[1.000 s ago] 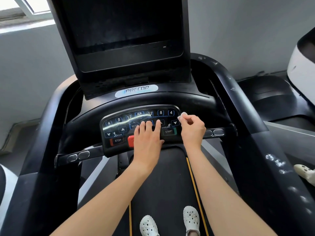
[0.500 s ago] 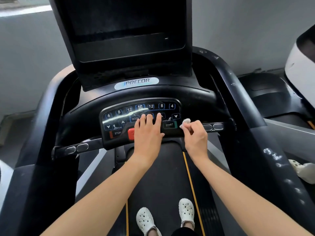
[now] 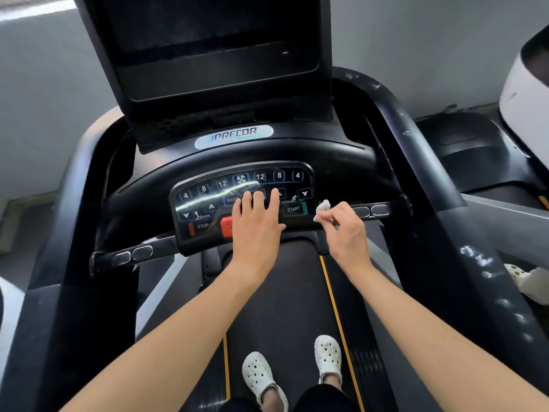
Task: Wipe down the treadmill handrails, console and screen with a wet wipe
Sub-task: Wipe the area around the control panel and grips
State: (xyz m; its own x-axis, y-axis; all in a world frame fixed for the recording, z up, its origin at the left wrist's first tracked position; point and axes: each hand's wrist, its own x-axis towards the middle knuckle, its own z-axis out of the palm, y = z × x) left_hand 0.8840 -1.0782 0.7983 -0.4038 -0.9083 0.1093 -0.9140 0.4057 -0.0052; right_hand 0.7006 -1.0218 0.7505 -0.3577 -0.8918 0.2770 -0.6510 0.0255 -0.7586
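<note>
My left hand [image 3: 256, 223] lies flat with straight fingers on the black button console [image 3: 208, 203] of the treadmill. My right hand [image 3: 344, 226] pinches a small crumpled white wet wipe [image 3: 323, 207] against the console's right edge, beside the START button [image 3: 294, 209]. The dark screen [image 3: 208, 46] stands tilted above the console. A thin cross handrail [image 3: 386, 210] with metal grip pads runs right of my right hand, and its left part [image 3: 130, 254] runs left of the console. The thick side handrails [image 3: 430, 173] curve down on both sides.
My feet in white clogs [image 3: 258, 376] stand on the black belt with yellow lines [image 3: 332, 298]. Another machine [image 3: 523, 102] stands at the right, and another person's white shoe [image 3: 517, 273] shows beyond the right rail. A grey wall lies behind.
My right hand with the wipe has slid down from the console's upper right corner to its right edge by the START button. My left hand has stayed on the buttons.
</note>
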